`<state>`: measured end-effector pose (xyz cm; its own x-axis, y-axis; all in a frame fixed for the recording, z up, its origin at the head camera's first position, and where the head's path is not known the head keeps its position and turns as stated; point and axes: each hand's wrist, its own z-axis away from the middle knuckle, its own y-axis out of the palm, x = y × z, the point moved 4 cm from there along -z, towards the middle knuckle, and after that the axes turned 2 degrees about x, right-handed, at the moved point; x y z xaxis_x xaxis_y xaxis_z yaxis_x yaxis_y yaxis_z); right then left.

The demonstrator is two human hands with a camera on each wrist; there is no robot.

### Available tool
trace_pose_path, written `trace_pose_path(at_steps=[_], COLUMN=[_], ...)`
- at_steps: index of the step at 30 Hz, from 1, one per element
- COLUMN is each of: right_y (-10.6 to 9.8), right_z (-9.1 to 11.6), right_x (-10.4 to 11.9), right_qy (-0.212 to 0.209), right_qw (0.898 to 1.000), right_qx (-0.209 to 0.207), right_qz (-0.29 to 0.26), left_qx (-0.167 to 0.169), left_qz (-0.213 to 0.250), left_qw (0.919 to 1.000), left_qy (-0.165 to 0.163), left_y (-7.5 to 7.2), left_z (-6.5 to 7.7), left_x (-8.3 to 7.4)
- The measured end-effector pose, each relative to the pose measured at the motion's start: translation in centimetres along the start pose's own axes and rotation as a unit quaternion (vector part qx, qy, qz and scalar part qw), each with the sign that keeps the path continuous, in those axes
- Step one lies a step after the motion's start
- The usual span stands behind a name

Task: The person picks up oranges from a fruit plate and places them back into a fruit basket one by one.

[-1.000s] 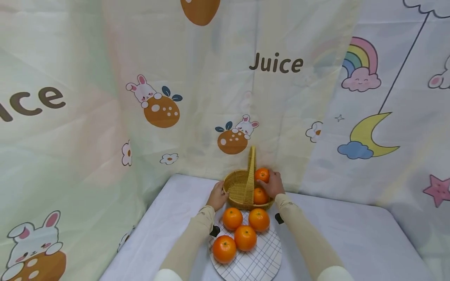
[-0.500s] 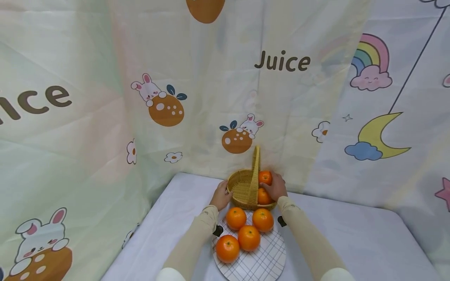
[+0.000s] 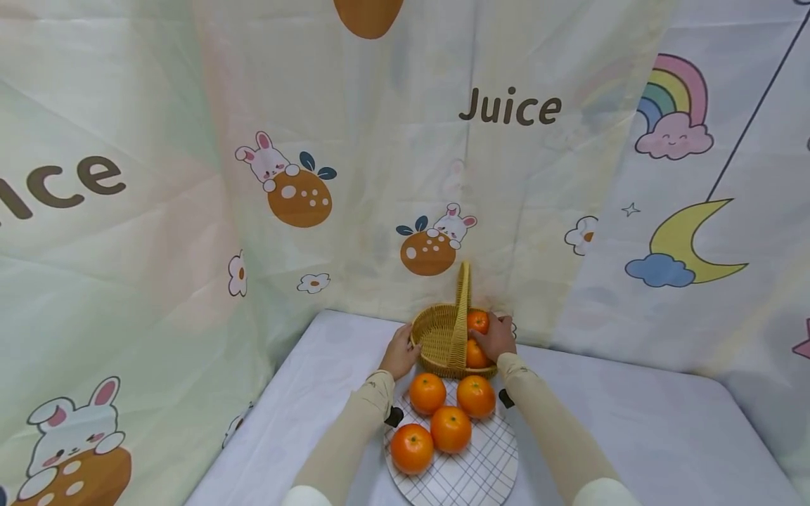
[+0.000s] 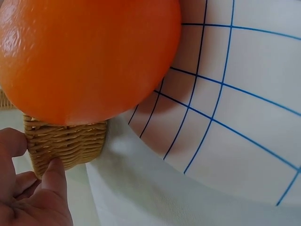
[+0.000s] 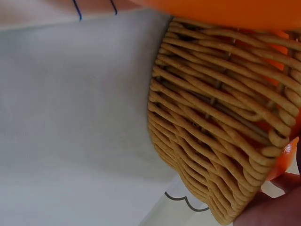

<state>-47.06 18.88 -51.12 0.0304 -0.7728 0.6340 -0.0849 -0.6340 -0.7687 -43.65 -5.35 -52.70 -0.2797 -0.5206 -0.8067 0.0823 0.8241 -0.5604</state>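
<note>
A woven wicker basket (image 3: 436, 334) with a tall arched handle stands at the back of the table. My left hand (image 3: 400, 351) grips its left edge, thumb and fingers on either side of the weave in the left wrist view. Two oranges lie in the basket's right half: a rear orange (image 3: 479, 321) and a front orange (image 3: 476, 354). My right hand (image 3: 496, 337) holds the rear orange from the right, its thumb crossing between the two. In the right wrist view, the basket's wall (image 5: 211, 108) covers much of the fruit, and only part of the right hand (image 5: 277, 207) shows.
In front of the basket is a round white plate (image 3: 474, 478) with a grid pattern. Several more oranges (image 3: 451, 429) sit on it, between my forearms. A printed cloth wall (image 3: 380, 140) rises right behind the basket. White cloth covers the table (image 3: 607, 414).
The rear orange and my right hand have sunk slightly lower into the basket. My left hand keeps its grip on the edge. The head view has shifted a little.
</note>
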Motion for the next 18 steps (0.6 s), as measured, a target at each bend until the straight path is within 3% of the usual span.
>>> trace_pose_path(at_steps=[10, 18], right_y=[0.09, 0.36], right_z=[-0.81, -0.75], right_x=[0.02, 0.07], right_qy=[-0.007, -0.004], right_qw=[0.999, 1.0], right_qx=[0.009, 0.007], right_qz=[0.03, 0.024], left_qx=[-0.004, -0.007], left_qz=[0.02, 0.019], left_qw=[0.9998, 0.9998], left_qy=[0.005, 0.008], left_y=[0.17, 0.28], left_z=[-0.58, -0.57], left_x=[0.5, 0.83])
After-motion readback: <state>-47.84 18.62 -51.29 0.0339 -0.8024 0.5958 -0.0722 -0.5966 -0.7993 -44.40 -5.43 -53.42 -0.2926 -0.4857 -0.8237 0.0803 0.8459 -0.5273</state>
